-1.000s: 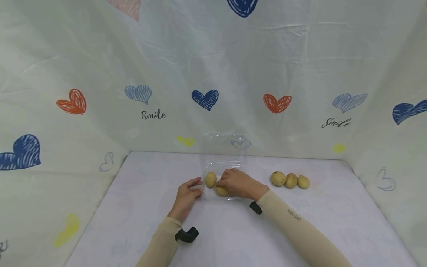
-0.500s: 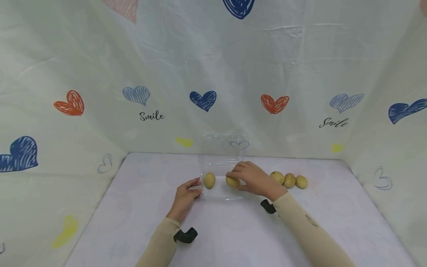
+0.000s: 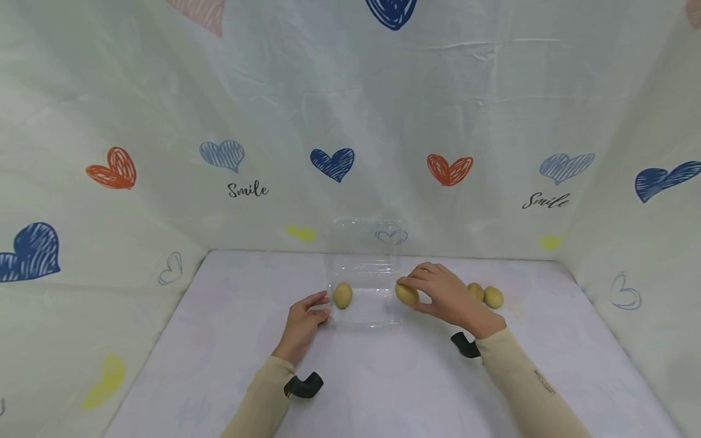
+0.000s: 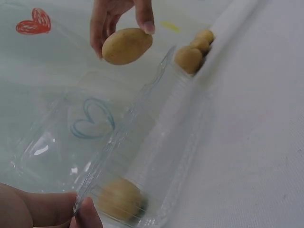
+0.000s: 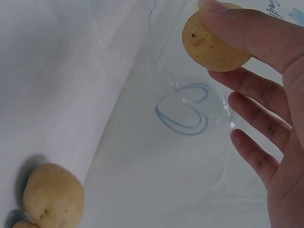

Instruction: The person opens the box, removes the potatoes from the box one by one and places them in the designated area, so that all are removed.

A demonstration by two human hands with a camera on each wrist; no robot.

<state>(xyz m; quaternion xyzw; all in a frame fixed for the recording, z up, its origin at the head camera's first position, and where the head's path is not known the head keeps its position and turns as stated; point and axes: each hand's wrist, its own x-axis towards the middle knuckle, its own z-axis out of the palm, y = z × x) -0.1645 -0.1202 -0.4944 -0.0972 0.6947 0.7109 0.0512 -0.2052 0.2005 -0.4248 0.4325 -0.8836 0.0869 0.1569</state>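
Observation:
A clear plastic clamshell container (image 3: pixel 369 313) lies with its lid (image 3: pixel 364 243) raised behind it. My left hand (image 3: pixel 302 325) pinches the container's left edge between thumb and fingers, as the left wrist view shows. One potato (image 3: pixel 342 295) sits in the base at the left end. My right hand (image 3: pixel 449 297) holds another potato (image 3: pixel 407 295) by thumb and fingertips at the container's right edge. In the left wrist view this potato (image 4: pixel 127 46) hangs above the base, apart from it. The right wrist view shows the thumb across the potato (image 5: pixel 213 45), other fingers spread.
Right of the container a short row of potatoes (image 3: pixel 493 297) lies on the white table (image 3: pixel 383 377), partly hidden by my right hand. The left wrist view shows three potatoes (image 4: pixel 188 59) there. A patterned curtain (image 3: pixel 274 109) stands behind the table.
My right hand has lifted the potato out of the container's middle and carried it rightward to the right edge. The left hand and the other potato in the base have stayed in place.

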